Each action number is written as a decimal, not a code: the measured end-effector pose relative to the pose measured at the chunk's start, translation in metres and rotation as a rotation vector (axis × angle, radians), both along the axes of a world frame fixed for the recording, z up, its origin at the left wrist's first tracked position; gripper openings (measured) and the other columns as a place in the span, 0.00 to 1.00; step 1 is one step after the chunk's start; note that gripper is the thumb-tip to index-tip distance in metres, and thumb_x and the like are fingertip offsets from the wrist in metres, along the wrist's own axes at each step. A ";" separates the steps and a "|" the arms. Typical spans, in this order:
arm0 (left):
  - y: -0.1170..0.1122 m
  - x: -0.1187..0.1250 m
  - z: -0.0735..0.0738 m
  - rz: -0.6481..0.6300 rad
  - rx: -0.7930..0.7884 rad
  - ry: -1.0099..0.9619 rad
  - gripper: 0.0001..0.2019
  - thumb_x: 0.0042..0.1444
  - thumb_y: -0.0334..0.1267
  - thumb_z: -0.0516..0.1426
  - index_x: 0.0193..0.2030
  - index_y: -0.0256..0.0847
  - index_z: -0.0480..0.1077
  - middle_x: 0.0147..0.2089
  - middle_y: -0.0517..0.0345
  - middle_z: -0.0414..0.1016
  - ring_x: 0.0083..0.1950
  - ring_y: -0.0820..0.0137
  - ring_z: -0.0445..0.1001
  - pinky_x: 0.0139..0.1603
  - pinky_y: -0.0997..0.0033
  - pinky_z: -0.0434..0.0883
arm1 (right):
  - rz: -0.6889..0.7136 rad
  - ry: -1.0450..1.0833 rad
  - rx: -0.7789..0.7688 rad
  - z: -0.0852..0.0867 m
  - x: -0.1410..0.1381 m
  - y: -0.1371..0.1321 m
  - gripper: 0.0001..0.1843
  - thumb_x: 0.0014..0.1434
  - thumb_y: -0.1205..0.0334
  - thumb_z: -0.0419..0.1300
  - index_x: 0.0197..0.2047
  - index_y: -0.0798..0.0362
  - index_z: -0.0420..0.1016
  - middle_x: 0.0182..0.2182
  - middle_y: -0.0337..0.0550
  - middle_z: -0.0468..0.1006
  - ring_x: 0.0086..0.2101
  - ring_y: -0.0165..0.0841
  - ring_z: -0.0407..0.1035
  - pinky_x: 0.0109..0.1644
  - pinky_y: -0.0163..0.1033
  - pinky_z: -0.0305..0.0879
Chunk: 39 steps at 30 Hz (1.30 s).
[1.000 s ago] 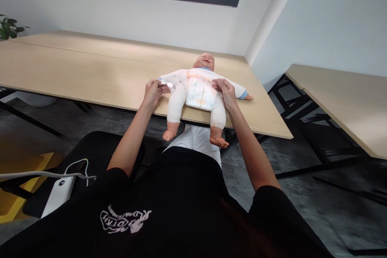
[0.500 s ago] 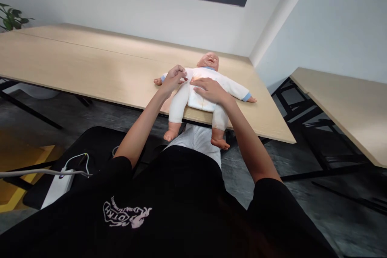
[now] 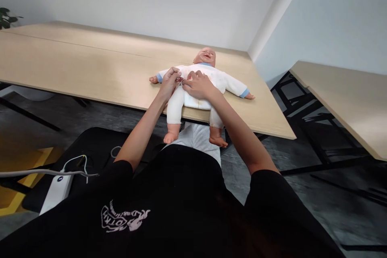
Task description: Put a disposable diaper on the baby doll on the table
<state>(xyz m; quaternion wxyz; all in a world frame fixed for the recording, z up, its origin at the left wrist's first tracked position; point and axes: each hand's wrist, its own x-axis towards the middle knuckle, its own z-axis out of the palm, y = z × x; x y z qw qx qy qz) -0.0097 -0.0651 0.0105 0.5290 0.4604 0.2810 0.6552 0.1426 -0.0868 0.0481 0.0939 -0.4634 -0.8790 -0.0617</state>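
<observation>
A baby doll (image 3: 208,71) in a white top with blue collar and cuffs lies on its back at the table's front edge, its feet hanging over. Around its hips is a white diaper (image 3: 198,102) with faint coloured print. My left hand (image 3: 169,83) is closed in a pinch on the diaper's side edge, by the doll's hip on the left of the view. Over the doll's belly, my right hand (image 3: 199,85) has bent fingers, with thumb and fingertips at the same diaper edge. The fingertips are partly hidden.
The doll lies on a long wooden table (image 3: 99,62) against the wall. A second table (image 3: 341,92) stands to the right. On a black chair (image 3: 93,145) at lower left lies a white power bank (image 3: 57,191) with a cable. A plant (image 3: 7,19) shows far left.
My right hand has moved left across the diaper toward my left hand, its fingers now more bent. My left hand stays at the diaper's side. The view has shifted slightly.
</observation>
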 end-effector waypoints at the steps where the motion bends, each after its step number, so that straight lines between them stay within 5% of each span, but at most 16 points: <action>1: 0.000 -0.001 -0.001 -0.007 0.010 0.017 0.12 0.63 0.23 0.55 0.32 0.39 0.59 0.29 0.67 0.61 0.30 0.81 0.64 0.37 0.79 0.64 | 0.010 0.008 0.006 -0.002 0.001 0.000 0.25 0.76 0.52 0.45 0.59 0.47 0.81 0.60 0.55 0.71 0.60 0.56 0.61 0.65 0.68 0.59; 10: -0.010 -0.001 0.000 -0.155 0.179 0.321 0.14 0.58 0.39 0.68 0.34 0.39 0.66 0.34 0.62 0.66 0.38 0.74 0.69 0.44 0.75 0.67 | 0.114 0.192 -0.020 0.001 0.016 -0.024 0.24 0.77 0.54 0.48 0.54 0.56 0.84 0.54 0.55 0.77 0.57 0.47 0.68 0.67 0.55 0.61; 14: -0.014 -0.002 -0.002 -0.208 0.235 0.385 0.21 0.53 0.52 0.71 0.36 0.39 0.69 0.37 0.59 0.70 0.42 0.71 0.70 0.49 0.73 0.68 | 0.224 0.551 -0.173 0.009 0.053 -0.021 0.22 0.75 0.46 0.52 0.47 0.50 0.85 0.49 0.46 0.82 0.53 0.42 0.73 0.63 0.49 0.67; 19: -0.017 -0.004 -0.004 -0.141 0.279 0.535 0.26 0.50 0.54 0.72 0.46 0.38 0.74 0.50 0.51 0.77 0.54 0.64 0.74 0.61 0.65 0.69 | 0.035 1.068 -0.013 -0.008 0.102 0.000 0.25 0.68 0.37 0.58 0.41 0.51 0.82 0.45 0.46 0.83 0.50 0.42 0.76 0.61 0.49 0.70; 22: -0.018 -0.004 -0.005 -0.113 0.278 0.581 0.27 0.51 0.57 0.71 0.47 0.38 0.75 0.55 0.47 0.79 0.58 0.61 0.75 0.65 0.61 0.69 | -0.177 1.226 0.075 -0.028 0.119 0.013 0.23 0.69 0.41 0.56 0.35 0.52 0.77 0.39 0.47 0.82 0.44 0.41 0.76 0.56 0.48 0.71; 28: -0.018 -0.007 -0.006 -0.055 0.365 0.713 0.26 0.60 0.61 0.63 0.49 0.38 0.79 0.57 0.44 0.80 0.60 0.59 0.76 0.67 0.57 0.70 | -0.328 1.040 0.271 -0.048 0.129 0.023 0.12 0.68 0.59 0.53 0.32 0.51 0.70 0.37 0.47 0.77 0.43 0.40 0.72 0.56 0.47 0.69; 33: -0.045 -0.001 0.011 0.044 0.507 1.113 0.25 0.74 0.55 0.48 0.51 0.39 0.80 0.60 0.46 0.79 0.65 0.58 0.74 0.70 0.55 0.69 | -0.314 0.794 0.205 -0.054 0.117 0.018 0.08 0.65 0.63 0.55 0.32 0.49 0.65 0.37 0.49 0.75 0.43 0.45 0.70 0.56 0.51 0.66; 39: -0.085 0.038 0.028 0.200 0.460 1.637 0.34 0.76 0.54 0.47 0.72 0.23 0.62 0.74 0.29 0.62 0.78 0.48 0.59 0.76 0.50 0.60 | -0.320 0.800 0.168 -0.063 0.109 0.018 0.10 0.68 0.61 0.51 0.33 0.48 0.60 0.36 0.49 0.75 0.40 0.43 0.68 0.52 0.48 0.66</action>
